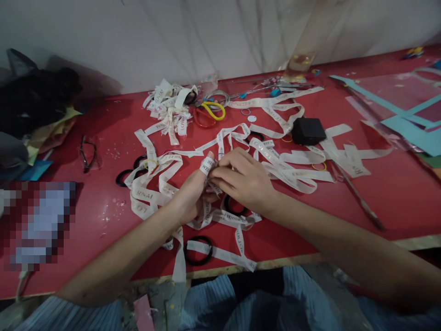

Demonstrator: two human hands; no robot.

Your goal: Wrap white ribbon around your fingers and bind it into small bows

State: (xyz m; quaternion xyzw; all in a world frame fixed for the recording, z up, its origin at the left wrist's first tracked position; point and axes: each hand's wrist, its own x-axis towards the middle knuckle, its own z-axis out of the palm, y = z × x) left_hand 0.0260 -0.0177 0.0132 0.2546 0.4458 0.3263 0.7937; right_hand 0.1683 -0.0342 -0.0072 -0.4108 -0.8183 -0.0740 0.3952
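White ribbon [207, 165] printed with dark lettering is wrapped around the raised thumb of my left hand [193, 195]. That hand is closed on the ribbon, its fingers partly hidden under the other hand. My right hand [246, 177] reaches across from the right, thumb and fingers pinched together on the ribbon beside the left thumb. More lettered ribbon [220, 216] hangs below the hands and spreads over the red table [275, 234]. A black hair tie [236, 205] lies just under my right hand, and another black hair tie [199, 250] sits near the front edge.
Yellow-and-red-handled scissors [213, 111] lie behind the hands, next to a heap of ribbon scraps [168, 103]. A black block [308, 131] weighs on ribbon at the right, near a thin metal rod [360, 197]. Glasses [88, 154] and a blurred-out device [44, 225] are at left.
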